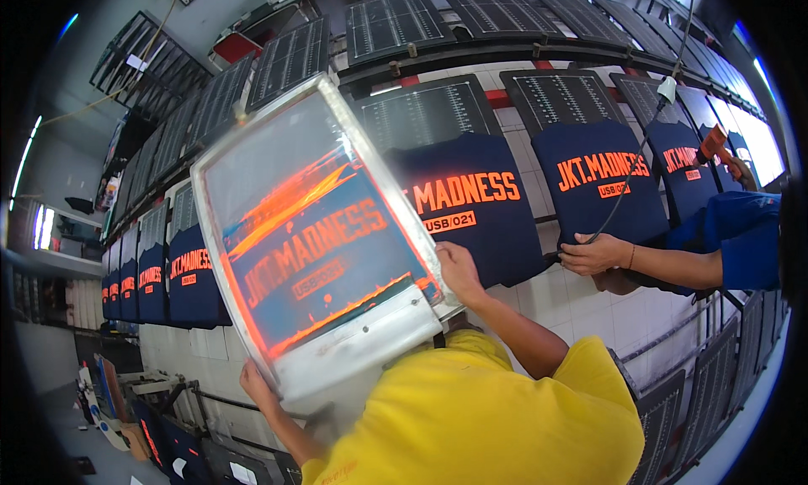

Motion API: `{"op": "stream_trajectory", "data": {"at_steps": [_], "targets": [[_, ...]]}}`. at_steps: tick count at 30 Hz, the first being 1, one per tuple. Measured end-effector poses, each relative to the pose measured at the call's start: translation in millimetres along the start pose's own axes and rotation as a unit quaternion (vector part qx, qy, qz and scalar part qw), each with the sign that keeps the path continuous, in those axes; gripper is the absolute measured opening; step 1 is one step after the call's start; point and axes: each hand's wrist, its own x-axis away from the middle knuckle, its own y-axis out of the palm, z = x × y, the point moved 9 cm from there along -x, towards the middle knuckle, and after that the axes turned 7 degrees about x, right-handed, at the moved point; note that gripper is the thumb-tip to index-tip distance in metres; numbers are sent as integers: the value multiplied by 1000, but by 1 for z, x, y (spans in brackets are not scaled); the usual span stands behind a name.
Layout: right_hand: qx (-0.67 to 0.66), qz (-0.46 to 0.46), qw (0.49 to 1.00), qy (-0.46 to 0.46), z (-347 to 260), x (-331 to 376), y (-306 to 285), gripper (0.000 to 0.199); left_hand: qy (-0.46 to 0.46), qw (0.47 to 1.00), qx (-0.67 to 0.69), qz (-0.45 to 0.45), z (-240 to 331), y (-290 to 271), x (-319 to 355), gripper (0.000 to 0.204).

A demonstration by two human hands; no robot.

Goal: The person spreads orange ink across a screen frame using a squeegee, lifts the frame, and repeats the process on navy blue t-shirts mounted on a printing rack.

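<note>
I hold a metal-edged printing screen [380, 178] tilted in front of me, slightly blurred by motion. Its mesh carries bright orange ink streaks [295, 200], and block lettering shows on it. Across its lower end runs a wide silver strip [358, 342]. My left hand [259, 386] is closed on the lower left corner, fingers partly hidden. My right hand [457, 273] grips the lower right edge. Just beyond the screen, a navy shirt panel [492, 224] with orange lettering lies on a dark board [429, 110].
More navy panels [602, 178] on boards curve away to both sides. A second row of dark boards [396, 22] stands behind. At right, a person in a blue sleeve [745, 241] has a hand [593, 253] near a hanging cable [627, 169]; an orange heat gun [714, 145] is held beyond.
</note>
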Motion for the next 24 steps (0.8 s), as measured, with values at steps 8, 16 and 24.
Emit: {"op": "stream_trajectory", "data": {"at_steps": [8,16,24], "targets": [[43,-82,996,-12,-46,21,81,30,-31,996,28,74,-25,-91,-6,37],[55,-23,998,-27,-65,44,174,28,-20,998,36,36,-72,-156,-116,35],[90,87,992,-5,-71,79,229,31,-12,999,3,-36,-74,-160,-228,30]]}}
